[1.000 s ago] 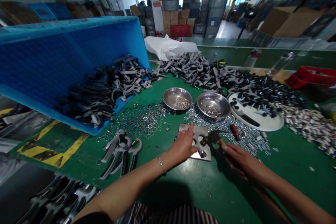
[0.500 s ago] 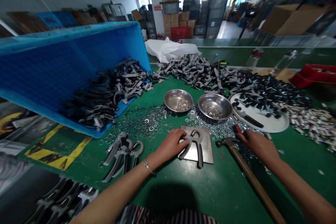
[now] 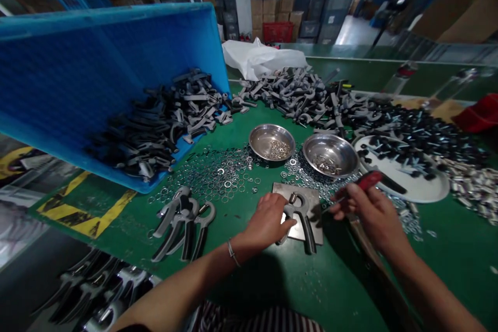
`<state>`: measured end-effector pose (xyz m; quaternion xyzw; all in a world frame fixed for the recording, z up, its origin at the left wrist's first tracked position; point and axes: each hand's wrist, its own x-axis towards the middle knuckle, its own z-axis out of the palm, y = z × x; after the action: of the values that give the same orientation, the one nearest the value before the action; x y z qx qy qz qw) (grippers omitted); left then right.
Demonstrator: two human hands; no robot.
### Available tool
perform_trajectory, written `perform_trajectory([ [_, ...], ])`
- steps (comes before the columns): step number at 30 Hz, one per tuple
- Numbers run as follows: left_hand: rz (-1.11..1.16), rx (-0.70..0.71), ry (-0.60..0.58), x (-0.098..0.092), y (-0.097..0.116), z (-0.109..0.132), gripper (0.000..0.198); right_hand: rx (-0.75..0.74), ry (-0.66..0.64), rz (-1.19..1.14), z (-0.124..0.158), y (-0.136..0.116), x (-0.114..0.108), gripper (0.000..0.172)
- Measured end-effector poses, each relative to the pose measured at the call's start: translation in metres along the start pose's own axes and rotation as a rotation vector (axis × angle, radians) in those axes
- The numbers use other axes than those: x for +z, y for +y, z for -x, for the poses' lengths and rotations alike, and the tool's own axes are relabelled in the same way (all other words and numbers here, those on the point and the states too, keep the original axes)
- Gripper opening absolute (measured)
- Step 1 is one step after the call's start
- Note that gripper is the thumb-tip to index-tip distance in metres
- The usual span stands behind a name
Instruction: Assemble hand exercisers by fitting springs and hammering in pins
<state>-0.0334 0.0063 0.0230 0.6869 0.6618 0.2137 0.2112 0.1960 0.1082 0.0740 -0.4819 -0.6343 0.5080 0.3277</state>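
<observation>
My left hand point(image 3: 271, 222) is closed on the left side of a grey spring clamp point(image 3: 306, 220) with dark-lined handles. The clamp lies on a flat metal plate point(image 3: 278, 187), its curved jaw pointing away from me and a small metal pin near the pivot. My right hand point(image 3: 373, 212) grips a screwdriver by its red handle point(image 3: 369, 180); the thin shaft points left toward the plate. Below that hand lies a hammer point(image 3: 373, 257), its head hidden behind my fingers. Several similar clamps point(image 3: 187, 223) lie in a group left of my left hand.
Two steel bowls point(image 3: 254, 149) point(image 3: 309, 162) of small parts stand behind the plate, among scattered rings point(image 3: 218, 176). A white plate point(image 3: 436, 192) holds black-headed bolts. A blue crate point(image 3: 116, 15) tips open at left, and grey parts point(image 3: 299, 93) are heaped at the back.
My right hand has lifted the red-handled screwdriver from beside the hammer and turned its shaft toward the clamp. My left hand stays at the clamp. The camera view has shifted.
</observation>
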Motion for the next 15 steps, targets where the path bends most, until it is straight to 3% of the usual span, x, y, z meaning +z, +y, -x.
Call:
perform_trajectory([
  [3,-0.018,-0.01,-0.014,0.001,0.001,-0.004,0.03,-0.036,0.032,-0.084,0.002,0.019,0.05,0.029],
  [5,-0.018,-0.015,-0.024,0.001,0.001,-0.005,0.027,-0.056,0.04,-0.066,-0.002,0.034,0.068,0.028],
  [10,-0.015,-0.026,-0.013,0.004,-0.002,-0.004,0.028,-0.044,0.029,-0.1,-0.008,0.048,0.073,0.026],
  [15,0.01,-0.027,-0.008,0.006,-0.006,-0.004,0.047,-0.047,0.015,-0.092,-0.006,0.044,0.072,0.026],
])
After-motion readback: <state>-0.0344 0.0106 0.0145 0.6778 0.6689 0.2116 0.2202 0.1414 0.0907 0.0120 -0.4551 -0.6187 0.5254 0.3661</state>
